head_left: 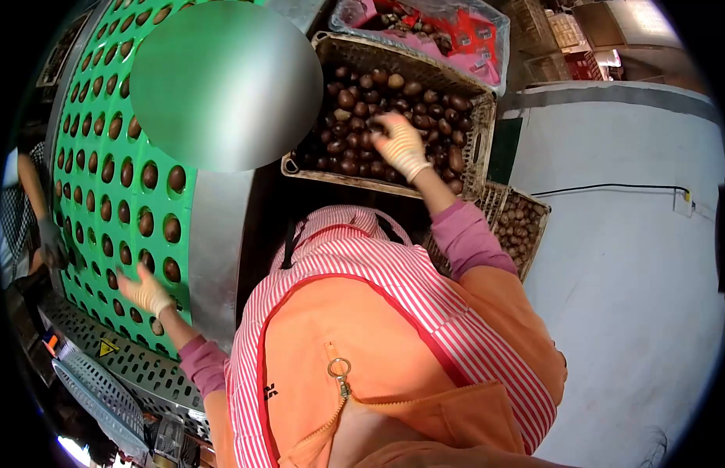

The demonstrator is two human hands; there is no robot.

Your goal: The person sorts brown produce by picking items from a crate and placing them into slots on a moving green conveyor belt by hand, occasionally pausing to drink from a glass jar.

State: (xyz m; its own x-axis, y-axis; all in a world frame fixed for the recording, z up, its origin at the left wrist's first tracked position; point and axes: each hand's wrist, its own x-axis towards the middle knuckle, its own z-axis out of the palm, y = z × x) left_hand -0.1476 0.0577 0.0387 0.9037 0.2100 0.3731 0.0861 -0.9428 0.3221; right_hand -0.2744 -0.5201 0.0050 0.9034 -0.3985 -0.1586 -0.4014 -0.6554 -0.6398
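While my left hand (146, 295) spreads its fingers at the left green board (161, 201), my right hand (401, 147) reaches nuts (347, 100) in the far crate (413, 66); whether gripping, I cannot tell.

Reaching forward with the right arm (472, 238), holding the right hand (403, 148) palm down and curling the fingers (388, 122) partway. Extending the left arm (200, 363) out to the side, less far forward, spreading the left hand (148, 296) loosely and pointing its fingers outward.
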